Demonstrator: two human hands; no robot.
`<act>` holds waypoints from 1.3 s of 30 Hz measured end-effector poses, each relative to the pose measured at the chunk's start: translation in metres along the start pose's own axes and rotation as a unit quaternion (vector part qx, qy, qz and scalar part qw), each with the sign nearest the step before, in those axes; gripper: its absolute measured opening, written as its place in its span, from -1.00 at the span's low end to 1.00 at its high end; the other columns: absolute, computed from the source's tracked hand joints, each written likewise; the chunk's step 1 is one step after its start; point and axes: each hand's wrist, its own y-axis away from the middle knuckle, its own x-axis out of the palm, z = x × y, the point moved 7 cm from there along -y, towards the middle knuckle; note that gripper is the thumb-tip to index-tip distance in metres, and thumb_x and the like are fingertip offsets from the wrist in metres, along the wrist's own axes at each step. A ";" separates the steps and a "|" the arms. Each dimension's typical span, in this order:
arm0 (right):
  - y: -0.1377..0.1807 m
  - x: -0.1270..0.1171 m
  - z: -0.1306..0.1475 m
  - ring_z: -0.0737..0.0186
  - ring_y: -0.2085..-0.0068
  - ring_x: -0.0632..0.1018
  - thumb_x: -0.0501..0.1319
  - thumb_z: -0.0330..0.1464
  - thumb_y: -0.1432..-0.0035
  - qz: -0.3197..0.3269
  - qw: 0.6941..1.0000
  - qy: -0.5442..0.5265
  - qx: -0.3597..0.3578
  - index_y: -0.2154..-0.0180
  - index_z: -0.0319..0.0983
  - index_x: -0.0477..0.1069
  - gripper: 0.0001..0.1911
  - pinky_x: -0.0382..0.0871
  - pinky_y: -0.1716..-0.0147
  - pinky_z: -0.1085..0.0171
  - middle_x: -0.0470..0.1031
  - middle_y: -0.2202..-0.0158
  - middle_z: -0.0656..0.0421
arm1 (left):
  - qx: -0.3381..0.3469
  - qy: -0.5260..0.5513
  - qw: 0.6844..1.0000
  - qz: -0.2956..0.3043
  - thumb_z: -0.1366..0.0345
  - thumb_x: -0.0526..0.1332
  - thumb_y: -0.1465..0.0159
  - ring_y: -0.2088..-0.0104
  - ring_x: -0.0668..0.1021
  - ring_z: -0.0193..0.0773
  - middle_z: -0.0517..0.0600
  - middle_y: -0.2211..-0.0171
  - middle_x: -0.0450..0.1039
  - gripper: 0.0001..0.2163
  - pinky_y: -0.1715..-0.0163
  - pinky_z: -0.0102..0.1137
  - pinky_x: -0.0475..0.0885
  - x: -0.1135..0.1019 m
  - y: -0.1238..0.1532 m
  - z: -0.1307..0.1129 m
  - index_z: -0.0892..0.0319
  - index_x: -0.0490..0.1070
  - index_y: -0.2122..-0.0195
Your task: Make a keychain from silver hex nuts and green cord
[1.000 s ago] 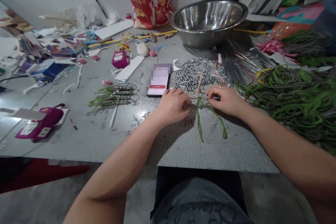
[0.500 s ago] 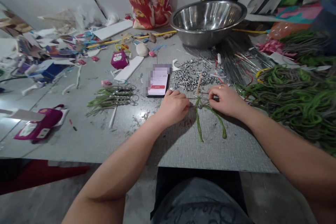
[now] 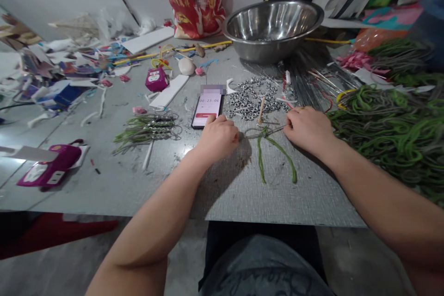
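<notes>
A green-and-grey cord [image 3: 259, 159] lies knotted beside a short upright wooden peg [image 3: 261, 110], its two green tails spread toward me. My right hand [image 3: 307, 126] is closed on a grey strand of it, right of the knot. On the other side my left hand [image 3: 220, 136] is closed with curled fingers, near a thin grey loop of the cord; whatever it pinches is hidden. Just beyond my left hand rests a phone [image 3: 207, 107] with a timer on its screen. Many small silver rings or nuts [image 3: 248, 97] are scattered past the peg.
A steel bowl [image 3: 274, 30] stands at the back, beside a red bag [image 3: 197, 4]. Green and grey cords [image 3: 378, 138] are heaped at right. Bundled cords with metal pieces [image 3: 147, 129] lie at left, near a purple object [image 3: 52, 166]. Thin wires [image 3: 305, 81] spread behind my right hand.
My hands have moved apart, the left one leftward and the right one rightward. The knot near the peg looks smaller, and its green tails have barely shifted.
</notes>
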 end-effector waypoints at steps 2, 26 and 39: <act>0.000 -0.001 -0.003 0.07 0.38 0.43 0.09 -0.43 0.01 -0.011 1.000 0.014 -0.007 0.53 -0.22 0.38 -0.87 0.17 0.51 0.17 0.46 0.46 0.00 | -0.007 -0.002 1.000 0.002 0.43 0.13 -0.08 0.32 0.39 -0.16 0.01 0.49 0.43 -0.87 0.25 -0.23 0.18 0.000 0.000 0.002 0.18 0.44 0.54; -0.004 -0.008 0.007 -0.01 0.14 0.44 0.09 -0.40 -0.10 -0.019 0.987 -0.130 -0.088 0.30 -0.26 0.46 -0.81 0.25 0.17 0.06 0.48 0.20 -0.03 | 0.029 0.207 0.972 -0.107 0.55 0.05 -0.06 0.19 0.41 -0.23 0.08 0.20 0.35 -0.74 0.20 -0.34 0.36 -0.009 0.006 -0.017 0.22 0.32 0.22; 0.004 0.011 0.038 0.11 0.18 0.42 0.17 -0.35 -0.08 0.026 0.940 -0.273 -0.201 0.28 -0.22 0.50 -0.83 0.27 0.14 0.11 0.43 0.26 0.07 | 0.047 0.319 0.941 -0.099 0.49 0.07 -0.10 0.11 0.41 -0.26 0.08 0.15 0.28 -0.76 0.05 -0.31 0.37 0.016 -0.007 -0.028 0.23 0.32 0.19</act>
